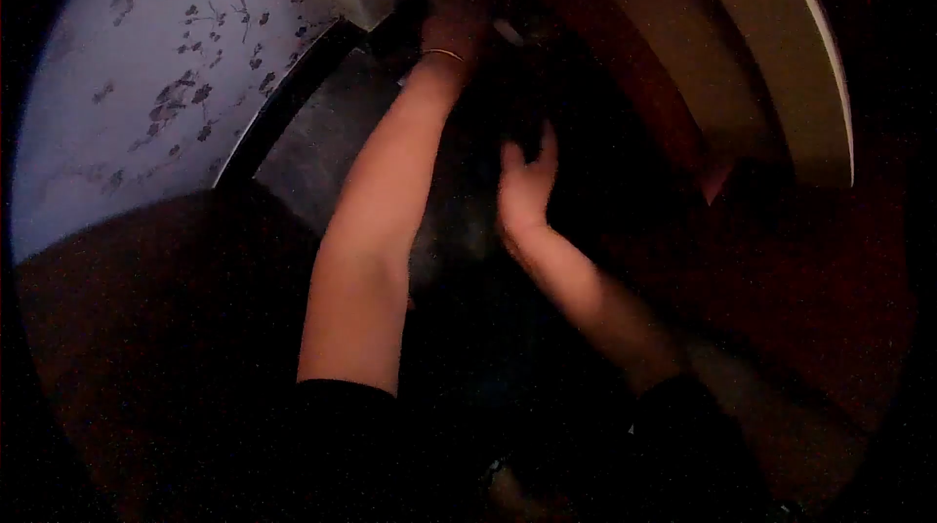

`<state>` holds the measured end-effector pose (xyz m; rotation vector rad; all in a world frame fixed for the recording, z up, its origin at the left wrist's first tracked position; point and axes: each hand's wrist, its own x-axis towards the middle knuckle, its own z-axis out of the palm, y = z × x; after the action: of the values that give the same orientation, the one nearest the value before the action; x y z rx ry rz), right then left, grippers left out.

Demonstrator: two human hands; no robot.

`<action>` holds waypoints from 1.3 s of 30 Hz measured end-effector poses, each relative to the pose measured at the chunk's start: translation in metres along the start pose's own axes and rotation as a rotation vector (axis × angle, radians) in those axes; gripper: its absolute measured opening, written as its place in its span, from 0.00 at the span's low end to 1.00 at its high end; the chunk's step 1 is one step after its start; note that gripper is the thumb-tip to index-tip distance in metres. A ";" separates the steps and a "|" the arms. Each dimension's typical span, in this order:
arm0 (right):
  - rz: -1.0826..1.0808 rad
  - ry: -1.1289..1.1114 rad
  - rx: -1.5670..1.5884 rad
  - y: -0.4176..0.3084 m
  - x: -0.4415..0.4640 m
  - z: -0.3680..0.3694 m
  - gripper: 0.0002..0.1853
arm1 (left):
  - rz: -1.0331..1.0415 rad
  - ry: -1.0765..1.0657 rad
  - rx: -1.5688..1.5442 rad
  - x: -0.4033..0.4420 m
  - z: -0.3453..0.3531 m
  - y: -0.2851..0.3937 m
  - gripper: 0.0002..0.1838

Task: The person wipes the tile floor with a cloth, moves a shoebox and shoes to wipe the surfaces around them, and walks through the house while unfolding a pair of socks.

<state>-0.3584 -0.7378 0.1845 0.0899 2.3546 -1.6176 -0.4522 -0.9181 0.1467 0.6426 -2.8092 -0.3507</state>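
Observation:
My left hand (457, 23) reaches far forward into deep shadow, with a thin bracelet (444, 53) round its wrist. Its fingers are too dark to make out, so what it holds or touches stays hidden. Just to the right of it is a small pale thing (508, 32), too dim to name. Closer to me, my right hand (527, 181) is held up with thumb and fingers apart and nothing visible between them. Around both hands the space is almost black.
A pale wall with a dark floral pattern (181, 84) rises on the left, edged by a dark skirting board (283, 94). Grey floor (322, 138) shows beside my left forearm. Curved brown furniture with a light edge (781, 64) stands at the upper right.

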 end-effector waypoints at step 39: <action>-0.281 0.298 -0.763 0.057 0.099 0.001 0.35 | -0.098 -0.158 0.220 0.031 -0.012 0.035 0.38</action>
<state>-0.4415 -0.7288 0.1066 -0.1767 3.1643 -0.7216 -0.4897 -0.9037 0.1729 0.8352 -3.0006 -0.1136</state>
